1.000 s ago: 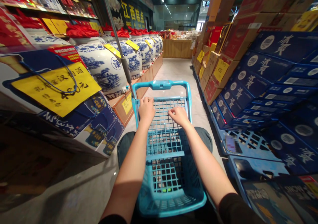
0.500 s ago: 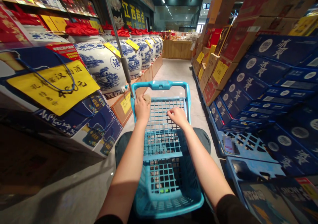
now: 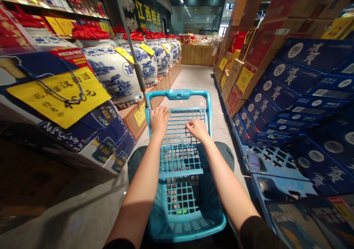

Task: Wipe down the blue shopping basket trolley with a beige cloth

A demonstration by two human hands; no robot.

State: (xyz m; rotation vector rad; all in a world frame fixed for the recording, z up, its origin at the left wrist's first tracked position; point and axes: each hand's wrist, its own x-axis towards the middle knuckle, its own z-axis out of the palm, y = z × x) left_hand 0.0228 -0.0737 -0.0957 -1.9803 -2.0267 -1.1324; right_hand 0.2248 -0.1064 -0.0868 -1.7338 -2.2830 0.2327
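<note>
A turquoise plastic shopping basket on a trolley (image 3: 178, 94) stands in front of me, with a wire-mesh top and a raised handle at its far end. My left hand (image 3: 159, 121) lies on the near side of the mesh and pinches a small tan object (image 3: 166, 111), mostly hidden by the fingers. My right hand (image 3: 197, 129) rests on the mesh with slightly curled fingers and holds nothing. Only a few small, indistinct items show through the mesh low in the basket.
Large blue-and-white porcelain jars (image 3: 110, 72) with red covers line a wooden platform (image 3: 132, 122) on the left, behind a yellow price sign (image 3: 58, 96). Blue cartons (image 3: 293, 79) and brown boxes (image 3: 235, 79) stack on the right. A metal pole (image 3: 132, 61) rises at left.
The small tan object has appeared at my left hand's fingers and is now more covered by them. The basket and view have shifted slightly.
</note>
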